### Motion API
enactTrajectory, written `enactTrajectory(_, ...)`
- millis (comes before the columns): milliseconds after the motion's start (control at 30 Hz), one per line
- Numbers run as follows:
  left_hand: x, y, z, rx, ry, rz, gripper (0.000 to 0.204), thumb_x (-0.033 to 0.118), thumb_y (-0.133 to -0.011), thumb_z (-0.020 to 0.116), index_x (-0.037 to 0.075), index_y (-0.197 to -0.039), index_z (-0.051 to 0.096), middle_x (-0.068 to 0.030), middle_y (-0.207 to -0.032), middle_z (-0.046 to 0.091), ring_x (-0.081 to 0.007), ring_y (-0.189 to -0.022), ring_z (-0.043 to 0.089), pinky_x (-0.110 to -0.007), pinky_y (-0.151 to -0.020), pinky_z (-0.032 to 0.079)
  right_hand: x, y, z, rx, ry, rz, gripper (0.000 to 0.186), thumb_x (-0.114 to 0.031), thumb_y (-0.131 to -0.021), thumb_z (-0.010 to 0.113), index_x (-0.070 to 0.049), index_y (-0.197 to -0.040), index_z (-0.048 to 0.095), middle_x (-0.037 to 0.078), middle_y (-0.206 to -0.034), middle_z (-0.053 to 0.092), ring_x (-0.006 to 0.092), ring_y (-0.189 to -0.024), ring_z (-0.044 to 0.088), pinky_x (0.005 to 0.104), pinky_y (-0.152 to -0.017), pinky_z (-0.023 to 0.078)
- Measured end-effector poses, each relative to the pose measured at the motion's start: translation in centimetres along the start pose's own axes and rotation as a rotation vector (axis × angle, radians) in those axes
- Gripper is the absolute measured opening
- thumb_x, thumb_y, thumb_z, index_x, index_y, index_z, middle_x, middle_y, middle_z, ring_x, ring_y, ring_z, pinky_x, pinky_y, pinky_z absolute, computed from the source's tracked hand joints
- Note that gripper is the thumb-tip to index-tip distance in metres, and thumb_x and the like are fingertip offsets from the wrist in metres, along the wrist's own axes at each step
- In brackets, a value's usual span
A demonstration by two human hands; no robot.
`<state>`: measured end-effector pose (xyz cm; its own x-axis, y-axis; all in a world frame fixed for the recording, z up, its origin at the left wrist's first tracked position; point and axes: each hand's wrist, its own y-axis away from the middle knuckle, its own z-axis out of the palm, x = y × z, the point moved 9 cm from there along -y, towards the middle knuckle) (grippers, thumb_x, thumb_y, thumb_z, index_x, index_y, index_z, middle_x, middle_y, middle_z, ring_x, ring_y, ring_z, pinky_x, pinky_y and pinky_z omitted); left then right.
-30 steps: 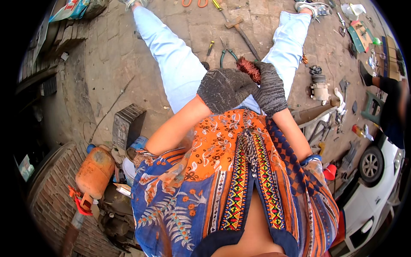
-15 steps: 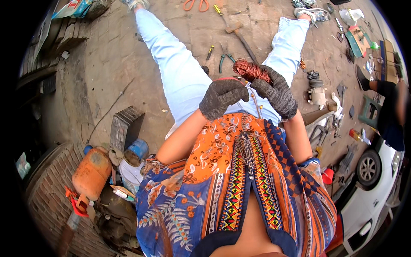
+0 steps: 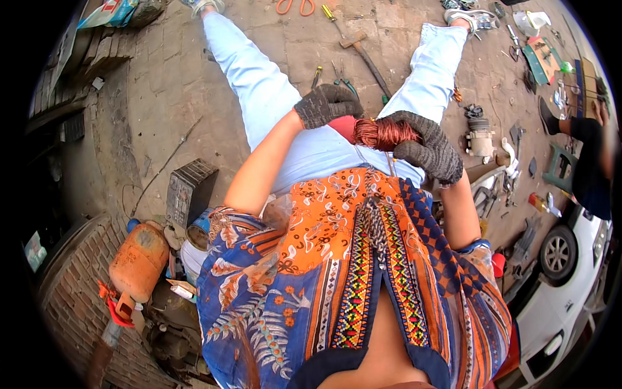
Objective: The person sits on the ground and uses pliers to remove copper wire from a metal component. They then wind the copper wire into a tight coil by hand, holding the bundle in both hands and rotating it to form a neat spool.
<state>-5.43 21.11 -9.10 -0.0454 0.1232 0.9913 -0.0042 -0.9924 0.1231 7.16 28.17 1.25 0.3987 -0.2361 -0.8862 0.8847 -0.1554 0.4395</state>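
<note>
Wire bundle (image 3: 383,134) above lap (image 3: 311,155), paving (image 3: 172,84) around

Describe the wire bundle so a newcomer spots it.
Find the pale blue trousers, legs spread. Over the lap, the gloved right hand grips the wire bundle; coppery strands set it apart from the smooth red piece to its left.

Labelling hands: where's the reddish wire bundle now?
Head view, above and right of centre: the wire bundle is over the lap, right end in the right hand.
</note>
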Motion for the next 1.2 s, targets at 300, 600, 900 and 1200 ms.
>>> enactTrajectory(300, 6.5, -1.3, -4.3, 0.251, -0.365, -0.134, 0.024, 0.027, -0.084, 0.068, 0.005, -0.094, 0.072, -0.0060, -0.080, 0.070, -0.0108, -0.066, 0.060, -0.028, -0.060, 0.050, -1.0, 0.4, 1.0, 0.168, 0.856, -0.169, 0.056, -0.040, -0.077, 0.074, -0.004, -0.117, 0.057, 0.019, -0.101, 0.059, 0.0356, -0.094, 0.059, 0.0404, -0.083, 0.048)
enactTrajectory(600, 13.2, 0.3, -1.1, 0.269, -0.531, 0.055, 0.021, 0.021, -0.084, 0.067, 0.002, -0.091, 0.071, -0.0132, -0.081, 0.069, -0.0196, -0.069, 0.065, -0.032, -0.065, 0.051, -0.7, -0.2, 0.4, 0.373, 0.962, -0.153, 0.054, -0.040, -0.075, 0.075, -0.008, -0.114, 0.057, 0.017, -0.100, 0.057, 0.0349, -0.090, 0.059, 0.0427, -0.079, 0.048)
enactTrajectory(900, 14.3, 2.7, 3.0, 0.297, -0.615, 0.218, 0.017, 0.019, -0.082, 0.067, 0.005, -0.089, 0.072, -0.0136, -0.085, 0.069, -0.0275, -0.074, 0.066, -0.036, -0.066, 0.052, -1.9, 0.1, -0.7, 0.519, 0.865, -0.269, 0.056, -0.023, -0.072, 0.078, -0.002, -0.117, 0.052, 0.017, -0.102, 0.056, 0.0323, -0.093, 0.059, 0.0395, -0.083, 0.047)
enactTrajectory(1200, 14.6, 3.1, 5.0, 0.162, -0.591, 0.316, 0.022, 0.017, -0.082, 0.066, 0.010, -0.102, 0.070, -0.0099, -0.094, 0.069, -0.0290, -0.083, 0.064, -0.038, -0.073, 0.051, -1.6, 0.4, -0.2, 0.514, 0.722, -0.429, 0.057, -0.010, -0.072, 0.076, -0.001, -0.119, 0.047, 0.016, -0.103, 0.053, 0.0306, -0.092, 0.060, 0.0375, -0.081, 0.050)
